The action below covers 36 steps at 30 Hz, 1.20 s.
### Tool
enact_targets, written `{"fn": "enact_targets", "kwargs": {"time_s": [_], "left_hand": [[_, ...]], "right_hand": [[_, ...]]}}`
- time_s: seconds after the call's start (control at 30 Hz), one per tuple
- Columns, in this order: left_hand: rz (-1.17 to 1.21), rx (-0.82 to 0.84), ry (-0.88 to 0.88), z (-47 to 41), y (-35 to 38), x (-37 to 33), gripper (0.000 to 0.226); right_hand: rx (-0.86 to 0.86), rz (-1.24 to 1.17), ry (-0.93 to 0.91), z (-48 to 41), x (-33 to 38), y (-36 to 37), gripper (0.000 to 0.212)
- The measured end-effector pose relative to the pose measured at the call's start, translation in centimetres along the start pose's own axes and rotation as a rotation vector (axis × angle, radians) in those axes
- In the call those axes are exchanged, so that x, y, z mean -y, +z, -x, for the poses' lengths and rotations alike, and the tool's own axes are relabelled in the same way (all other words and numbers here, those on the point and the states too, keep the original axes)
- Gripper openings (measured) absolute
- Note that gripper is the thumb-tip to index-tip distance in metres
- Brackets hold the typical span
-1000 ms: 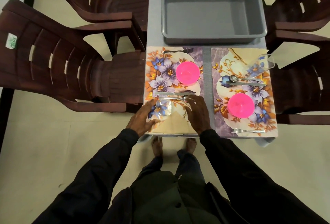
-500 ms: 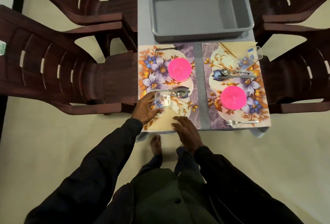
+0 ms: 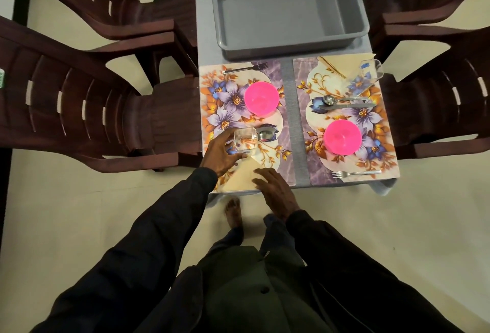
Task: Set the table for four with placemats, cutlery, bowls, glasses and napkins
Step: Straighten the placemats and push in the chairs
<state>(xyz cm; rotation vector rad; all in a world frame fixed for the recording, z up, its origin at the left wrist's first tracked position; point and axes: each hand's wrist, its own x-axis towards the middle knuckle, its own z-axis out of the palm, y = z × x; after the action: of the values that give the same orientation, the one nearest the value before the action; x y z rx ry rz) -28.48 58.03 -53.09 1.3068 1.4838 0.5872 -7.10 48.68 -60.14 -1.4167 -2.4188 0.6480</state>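
1. Since a second ago the right hand (image 3: 275, 189) has drawn back from the spoon (image 3: 265, 135) to the desk's (image 3: 204, 40) near edge.
2. Left hand (image 3: 221, 155) fingers curl round the upright glass (image 3: 245, 141) near the near-left corner; right fingers lie straight on the napkin (image 3: 240, 178).

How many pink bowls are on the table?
2. One bowl sits on the left placemat, the other bowl on the right placemat. Past the gray tub the view is cut off, so more may be hidden.
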Motion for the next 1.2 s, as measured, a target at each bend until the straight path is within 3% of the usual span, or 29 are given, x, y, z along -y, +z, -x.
{"fn": "enact_targets", "kwargs": {"time_s": [0.73, 1.07, 1.2], "left_hand": [[0.004, 0.006, -0.008, 0.4, -0.3, 0.1, 0.077], [-0.091, -0.132, 0.079, 5.6, -2.2, 4.2, 0.057], [-0.171, -0.124, 0.057, 7.5, -1.6, 5.7, 0.048]], "right_hand": [[-0.045, -0.014, -0.011, -0.2, 0.5, -1.0, 0.03], [-0.253, -0.073, 0.273, 1.3, -2.5, -5.1, 0.025], [-0.204, -0.07, 0.218, 1.8, -2.1, -5.6, 0.02]]}}
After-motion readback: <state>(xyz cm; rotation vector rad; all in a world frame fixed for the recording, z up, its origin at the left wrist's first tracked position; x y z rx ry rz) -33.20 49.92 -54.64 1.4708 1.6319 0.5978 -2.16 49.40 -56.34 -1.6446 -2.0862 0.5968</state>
